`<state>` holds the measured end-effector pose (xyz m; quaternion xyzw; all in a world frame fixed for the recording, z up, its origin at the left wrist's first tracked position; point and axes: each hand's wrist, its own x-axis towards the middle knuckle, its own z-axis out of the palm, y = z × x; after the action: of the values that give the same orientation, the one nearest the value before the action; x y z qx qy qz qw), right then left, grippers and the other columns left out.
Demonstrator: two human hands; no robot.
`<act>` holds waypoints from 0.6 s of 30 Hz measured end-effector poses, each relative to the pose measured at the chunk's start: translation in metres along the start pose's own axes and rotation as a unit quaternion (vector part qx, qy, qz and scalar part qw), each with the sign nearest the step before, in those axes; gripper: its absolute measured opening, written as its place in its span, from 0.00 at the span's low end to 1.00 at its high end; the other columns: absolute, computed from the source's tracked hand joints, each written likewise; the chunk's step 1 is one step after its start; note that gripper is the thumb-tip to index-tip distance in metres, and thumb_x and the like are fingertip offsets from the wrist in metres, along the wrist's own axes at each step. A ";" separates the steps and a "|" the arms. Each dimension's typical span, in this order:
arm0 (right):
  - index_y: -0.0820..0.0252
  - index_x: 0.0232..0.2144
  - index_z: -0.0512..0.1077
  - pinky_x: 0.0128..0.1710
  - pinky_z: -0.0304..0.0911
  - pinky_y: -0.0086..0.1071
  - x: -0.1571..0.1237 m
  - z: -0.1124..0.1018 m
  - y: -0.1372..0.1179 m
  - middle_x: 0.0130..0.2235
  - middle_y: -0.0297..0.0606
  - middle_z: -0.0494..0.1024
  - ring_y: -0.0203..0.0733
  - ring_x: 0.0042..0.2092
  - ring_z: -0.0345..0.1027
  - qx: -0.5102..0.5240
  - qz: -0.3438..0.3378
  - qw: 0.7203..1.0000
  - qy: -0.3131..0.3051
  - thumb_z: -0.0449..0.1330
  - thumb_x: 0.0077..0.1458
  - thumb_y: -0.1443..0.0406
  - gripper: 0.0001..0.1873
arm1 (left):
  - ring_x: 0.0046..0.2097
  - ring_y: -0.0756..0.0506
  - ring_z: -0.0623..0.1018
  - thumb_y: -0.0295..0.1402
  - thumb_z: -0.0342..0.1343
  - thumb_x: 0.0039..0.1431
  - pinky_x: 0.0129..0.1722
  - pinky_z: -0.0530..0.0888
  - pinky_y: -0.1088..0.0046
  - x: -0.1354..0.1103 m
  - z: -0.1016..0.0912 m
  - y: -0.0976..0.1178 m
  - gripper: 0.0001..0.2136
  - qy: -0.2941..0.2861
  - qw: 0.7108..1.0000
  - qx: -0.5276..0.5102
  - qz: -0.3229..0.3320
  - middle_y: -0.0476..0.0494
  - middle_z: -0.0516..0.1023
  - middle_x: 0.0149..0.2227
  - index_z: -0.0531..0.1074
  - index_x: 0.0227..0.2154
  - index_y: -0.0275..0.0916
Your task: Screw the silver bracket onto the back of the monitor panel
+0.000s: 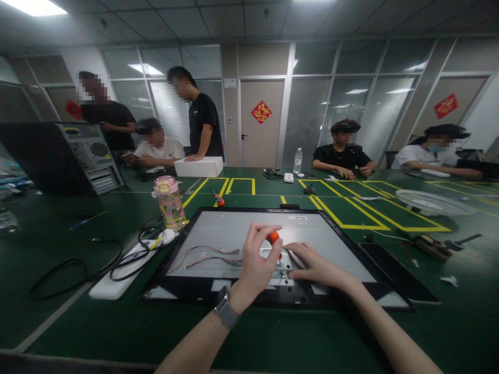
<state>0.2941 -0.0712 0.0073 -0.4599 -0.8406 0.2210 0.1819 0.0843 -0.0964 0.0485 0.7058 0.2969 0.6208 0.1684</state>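
Observation:
My left hand [257,252], a watch on its wrist, grips an orange-handled screwdriver [274,237]. The tool stands roughly upright, its tip down at a metal bracket [286,282] on the back of a flat display panel [218,223]. Beside it, my right hand [312,265] rests on the panel near the bracket, fingers stretched out and thumb apart from them. Thin wires [210,253] with small connectors lie across the grey panel, left of my left hand. The panel lies flat, its black frame edge towards me.
Left of the panel are a white power strip [117,278], black cables and a pink-lidded bottle [170,202]. A red screwdriver [219,200] lies beyond it. To the right lies a black slab [397,272]. A computer case [58,158] stands far left; several people are around the table.

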 end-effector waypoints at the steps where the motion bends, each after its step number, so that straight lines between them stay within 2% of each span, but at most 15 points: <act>1: 0.54 0.57 0.62 0.57 0.53 0.44 0.000 0.000 0.000 0.57 0.41 0.66 0.54 0.57 0.55 0.000 0.000 1.000 0.002 0.63 0.50 0.51 0.34 | 0.42 0.47 0.72 0.26 0.50 0.61 0.43 0.70 0.69 0.000 0.000 0.000 0.13 -0.010 1.000 -0.008 0.000 0.43 0.70 0.41 0.72 0.46 0.41; 3: 0.55 0.57 0.62 0.57 0.53 0.43 0.000 0.001 0.001 0.57 0.41 0.66 0.53 0.57 0.55 0.000 0.000 1.000 0.006 0.64 0.50 0.52 0.35 | 0.44 0.46 0.72 0.25 0.47 0.62 0.45 0.70 0.68 0.000 0.000 0.001 0.14 -0.022 1.000 -0.019 -0.001 0.42 0.71 0.43 0.71 0.48 0.41; 8: 0.55 0.57 0.62 0.57 0.54 0.42 0.000 0.000 -0.001 0.56 0.41 0.67 0.52 0.56 0.55 0.003 0.001 1.000 0.005 0.64 0.50 0.53 0.34 | 0.40 0.48 0.72 0.29 0.52 0.61 0.42 0.71 0.70 0.000 0.001 0.001 0.12 -0.006 1.000 -0.012 -0.016 0.44 0.69 0.39 0.74 0.46 0.43; 12: 0.56 0.57 0.62 0.58 0.53 0.42 -0.001 -0.001 -0.004 0.57 0.42 0.66 0.52 0.57 0.55 0.005 0.010 1.000 0.002 0.64 0.50 0.54 0.34 | 0.43 0.47 0.73 0.28 0.47 0.63 0.44 0.71 0.69 0.002 0.001 0.000 0.14 -0.033 0.998 -0.048 -0.037 0.42 0.72 0.43 0.72 0.49 0.42; 16: 0.55 0.57 0.62 0.58 0.53 0.43 -0.001 -0.001 -0.004 0.56 0.42 0.66 0.52 0.57 0.55 0.006 0.010 1.000 -0.001 0.64 0.50 0.54 0.34 | 0.38 0.48 0.73 0.29 0.54 0.59 0.41 0.72 0.71 0.002 0.002 -0.001 0.11 -0.001 0.999 -0.037 -0.037 0.46 0.70 0.37 0.74 0.44 0.42; 18: 0.55 0.57 0.62 0.57 0.54 0.43 0.000 -0.001 -0.003 0.56 0.41 0.67 0.53 0.56 0.56 0.005 0.009 1.000 -0.001 0.64 0.50 0.54 0.34 | 0.40 0.48 0.73 0.28 0.52 0.60 0.42 0.71 0.70 0.002 0.001 -0.001 0.12 -0.007 0.999 -0.036 -0.034 0.45 0.70 0.39 0.74 0.45 0.42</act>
<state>0.2924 -0.0727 0.0097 -0.4659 -0.8356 0.2275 0.1818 0.0856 -0.0942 0.0493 0.6927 0.2971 0.6203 0.2172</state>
